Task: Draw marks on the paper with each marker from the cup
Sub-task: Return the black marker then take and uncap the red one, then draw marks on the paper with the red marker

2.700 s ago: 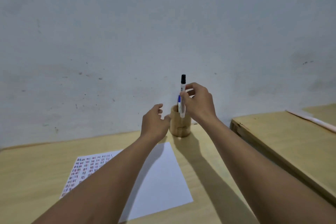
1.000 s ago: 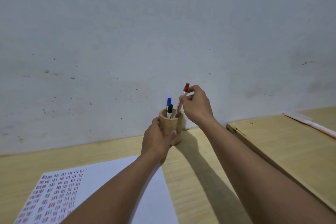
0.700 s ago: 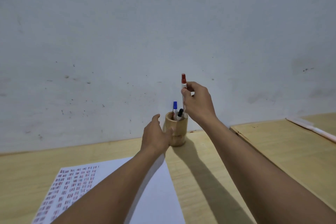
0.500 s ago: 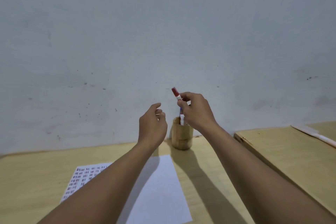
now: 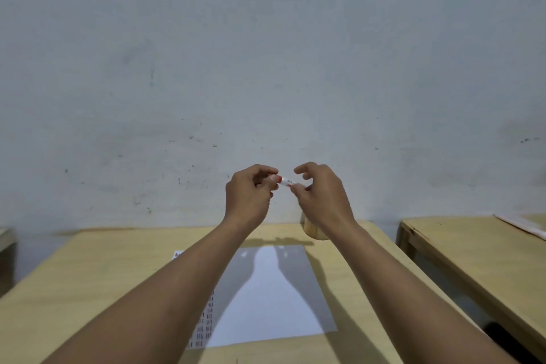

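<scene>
Both hands are raised in front of the wall with a red-capped white marker held level between them. My left hand pinches the red cap end. My right hand grips the white barrel. Below lies the white paper on the wooden table, with rows of small red and dark marks on its left part, mostly hidden by my left forearm. The wooden cup stands at the table's back edge, largely hidden behind my right wrist; its markers are out of sight.
A grey wall rises just behind the table. A second wooden table stands to the right across a narrow gap, with a pale flat object on its far corner. Another table edge shows at the far left.
My right hand lifted the red marker out of the cup and turned it level. My left hand left the cup and took hold of the cap end. The view tilted down.
</scene>
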